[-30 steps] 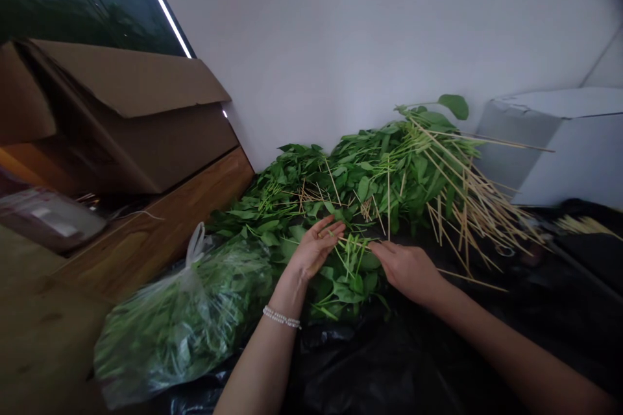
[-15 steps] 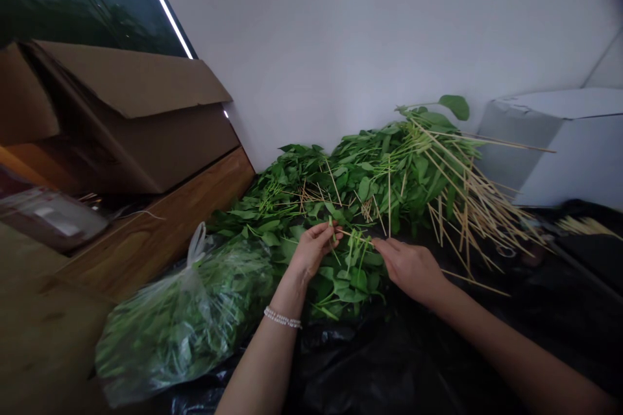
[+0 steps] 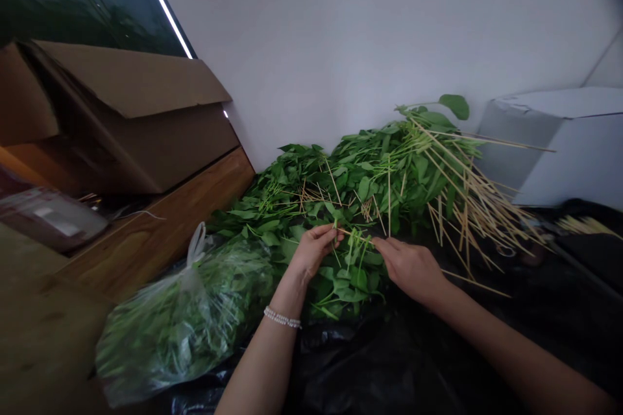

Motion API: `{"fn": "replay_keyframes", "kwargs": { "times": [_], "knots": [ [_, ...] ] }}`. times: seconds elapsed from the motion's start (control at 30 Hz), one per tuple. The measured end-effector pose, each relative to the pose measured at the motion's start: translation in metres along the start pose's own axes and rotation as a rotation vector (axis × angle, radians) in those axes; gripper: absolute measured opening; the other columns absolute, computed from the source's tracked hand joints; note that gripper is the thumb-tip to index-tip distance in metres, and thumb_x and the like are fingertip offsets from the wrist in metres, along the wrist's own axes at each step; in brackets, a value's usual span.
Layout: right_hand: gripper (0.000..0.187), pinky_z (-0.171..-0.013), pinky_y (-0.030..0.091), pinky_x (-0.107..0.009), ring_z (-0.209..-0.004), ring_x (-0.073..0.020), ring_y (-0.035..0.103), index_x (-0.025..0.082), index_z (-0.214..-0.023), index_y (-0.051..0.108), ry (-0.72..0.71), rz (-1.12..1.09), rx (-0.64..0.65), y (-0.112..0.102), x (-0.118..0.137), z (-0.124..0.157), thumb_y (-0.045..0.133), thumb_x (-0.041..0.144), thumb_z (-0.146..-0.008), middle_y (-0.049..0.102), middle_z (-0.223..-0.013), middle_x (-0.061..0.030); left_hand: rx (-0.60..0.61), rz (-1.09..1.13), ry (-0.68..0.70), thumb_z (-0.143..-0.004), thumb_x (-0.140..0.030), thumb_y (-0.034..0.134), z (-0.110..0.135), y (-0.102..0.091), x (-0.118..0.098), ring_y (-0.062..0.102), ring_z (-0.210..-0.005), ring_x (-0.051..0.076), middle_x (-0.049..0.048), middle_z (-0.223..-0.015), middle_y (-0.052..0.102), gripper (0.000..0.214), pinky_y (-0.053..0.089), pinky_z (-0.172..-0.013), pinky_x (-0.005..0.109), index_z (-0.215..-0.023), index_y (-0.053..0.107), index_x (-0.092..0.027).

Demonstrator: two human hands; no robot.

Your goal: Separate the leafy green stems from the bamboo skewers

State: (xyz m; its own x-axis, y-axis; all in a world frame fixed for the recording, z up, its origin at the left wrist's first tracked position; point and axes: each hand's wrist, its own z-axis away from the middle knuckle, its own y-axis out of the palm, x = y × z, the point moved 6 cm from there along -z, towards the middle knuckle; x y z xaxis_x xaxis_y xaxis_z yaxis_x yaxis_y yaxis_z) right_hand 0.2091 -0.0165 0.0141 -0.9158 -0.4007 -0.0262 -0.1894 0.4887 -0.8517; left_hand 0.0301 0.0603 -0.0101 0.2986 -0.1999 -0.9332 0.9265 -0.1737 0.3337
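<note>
A thin stem (image 3: pixel 354 235) with small green leaves hanging from it is stretched between my two hands. My left hand (image 3: pixel 314 250), with a bead bracelet on the wrist, pinches its left end. My right hand (image 3: pixel 407 266) pinches the right end with the fingertips. Both hands hover just above the near edge of a big heap of leafy greens (image 3: pixel 341 188) lying on black plastic sheeting (image 3: pixel 389 363). A spread of bare pale stalks (image 3: pixel 467 201) fans out on the right side of the heap.
A clear plastic bag stuffed with green leaves (image 3: pixel 180 318) lies to the left of my arms. Behind it are a wooden ledge (image 3: pixel 160 227) and an open cardboard box (image 3: pixel 131 117). A white box (image 3: pixel 564 142) stands at the right against the pale wall.
My left hand, open and palm up a second ago, has closed its fingers on the stem's end. The stem has lifted slightly and now spans both hands.
</note>
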Motion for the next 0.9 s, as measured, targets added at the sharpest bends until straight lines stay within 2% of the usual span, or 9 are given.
{"fn": "replay_keyframes", "kwargs": {
  "times": [0.27,0.43,0.53,0.67,0.9],
  "knots": [
    [0.034,-0.056,0.036,-0.025,-0.066,-0.0129,0.063,0.019,-0.113,0.061,0.01,-0.002,0.037,0.0003,0.0006,-0.0003,0.046,0.009,-0.085,0.068,-0.086,-0.001,-0.044,-0.091,0.043,-0.056,-0.032,0.086,-0.0027,-0.0051,0.0004,0.066,-0.077,0.015,0.0072,-0.085,0.074,0.041,0.05,-0.08,0.028,-0.09,0.074,-0.013],
    [0.035,-0.055,0.035,-0.024,-0.065,-0.0119,0.062,0.019,-0.113,0.061,0.022,-0.002,0.056,0.0027,0.0003,0.0005,0.045,0.009,-0.084,0.068,-0.086,-0.0019,-0.03,-0.276,0.143,-0.059,-0.036,0.082,-0.0012,-0.0007,-0.0053,0.066,-0.072,0.016,0.0066,-0.081,0.075,0.037,0.049,-0.075,0.028,-0.087,0.075,-0.013],
    [0.035,-0.055,0.035,-0.024,-0.065,-0.0118,0.062,0.019,-0.112,0.062,0.021,-0.005,0.039,0.0017,0.0004,0.0002,0.046,0.008,-0.083,0.069,-0.086,-0.0017,-0.031,-0.299,0.164,-0.061,-0.036,0.081,0.0008,0.0026,-0.0076,0.066,-0.072,0.017,0.0067,-0.082,0.075,0.036,0.049,-0.072,0.027,-0.088,0.074,-0.013],
    [0.034,-0.055,0.035,-0.025,-0.064,-0.0123,0.063,0.018,-0.111,0.062,0.009,-0.002,-0.006,-0.0019,0.0018,-0.0006,0.046,0.008,-0.083,0.068,-0.084,-0.0013,-0.053,-0.183,0.113,-0.064,-0.04,0.079,0.0015,0.0017,-0.0065,0.067,-0.075,0.017,0.0058,-0.082,0.074,0.041,0.049,-0.071,0.027,-0.095,0.07,-0.015],
    [0.032,-0.055,0.036,-0.025,-0.063,-0.0127,0.062,0.018,-0.109,0.063,-0.015,-0.029,-0.046,-0.0029,0.004,-0.0004,0.045,0.007,-0.084,0.067,-0.079,-0.0003,-0.067,-0.133,0.028,-0.059,-0.037,0.084,0.001,-0.0038,-0.0029,0.064,-0.07,0.013,0.0054,-0.078,0.072,0.036,0.047,-0.068,0.024,-0.082,0.071,-0.013]
  ]
}}
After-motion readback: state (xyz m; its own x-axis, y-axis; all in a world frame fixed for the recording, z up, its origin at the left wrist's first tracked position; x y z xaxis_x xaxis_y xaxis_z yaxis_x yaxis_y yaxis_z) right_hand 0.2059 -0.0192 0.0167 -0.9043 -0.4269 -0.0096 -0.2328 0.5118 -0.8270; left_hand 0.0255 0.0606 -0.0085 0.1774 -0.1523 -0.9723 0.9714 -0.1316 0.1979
